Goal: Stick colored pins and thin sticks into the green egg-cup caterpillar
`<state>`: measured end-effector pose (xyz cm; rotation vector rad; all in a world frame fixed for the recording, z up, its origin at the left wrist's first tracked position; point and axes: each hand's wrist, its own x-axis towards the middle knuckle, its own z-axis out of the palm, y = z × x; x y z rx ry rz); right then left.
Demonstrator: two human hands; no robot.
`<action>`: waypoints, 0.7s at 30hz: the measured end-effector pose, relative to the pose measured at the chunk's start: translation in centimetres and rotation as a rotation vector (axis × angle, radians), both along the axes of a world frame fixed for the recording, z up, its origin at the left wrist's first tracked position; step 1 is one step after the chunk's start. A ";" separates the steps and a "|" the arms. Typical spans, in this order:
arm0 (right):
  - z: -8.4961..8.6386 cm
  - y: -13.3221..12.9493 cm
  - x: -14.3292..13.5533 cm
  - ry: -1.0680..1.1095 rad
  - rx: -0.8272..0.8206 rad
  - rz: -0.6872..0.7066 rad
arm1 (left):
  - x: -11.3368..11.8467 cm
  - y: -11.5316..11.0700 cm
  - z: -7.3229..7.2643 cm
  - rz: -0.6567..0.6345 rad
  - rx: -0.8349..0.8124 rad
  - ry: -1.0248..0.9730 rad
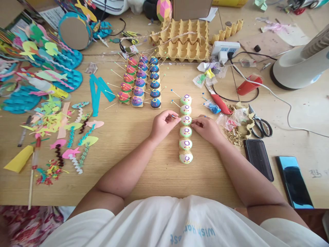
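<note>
Across a wood-grained tabletop (pixel 159 178) cluttered on both sides, a strip of six white domes (pixel 185 131) runs away from a person in a white T-shirt (pixel 154 226). Beyond the strip sit tan egg trays (pixel 183 51) and a white power outlet block (pixel 223 47); far to its right stands a pale appliance (pixel 295 70), its base dark. Left of the strip are rows of red, purple and blue domes (pixel 140 82) bristling with pins, then blue paper strips (pixel 95 96) and colourful cutouts. Crowding the strip's right side, near the right hand (pixel 207 128), lie a red-handled knife (pixel 221 104), plastic bags, black-handled scissors (pixel 262 127) and two phones (pixel 258 159). At the strip's third dome, the left hand (pixel 166 123) pinches a blue-tipped stick (pixel 174 117); the right hand's fingers bunch opposite, their grip impossible to tell.
</note>
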<state>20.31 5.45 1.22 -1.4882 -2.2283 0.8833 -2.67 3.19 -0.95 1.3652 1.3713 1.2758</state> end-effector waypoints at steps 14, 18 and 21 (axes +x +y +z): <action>0.1 0.0 0.0 -0.008 -0.012 0.000 | -0.1 0.1 -0.2 0.019 0.007 -0.010; 0.1 -0.1 -0.1 -0.008 -0.008 -0.007 | 0.0 0.1 -0.1 0.025 0.004 0.000; 0.0 -0.1 -0.1 -0.009 -0.005 -0.011 | 0.0 0.1 -0.1 0.037 -0.003 0.007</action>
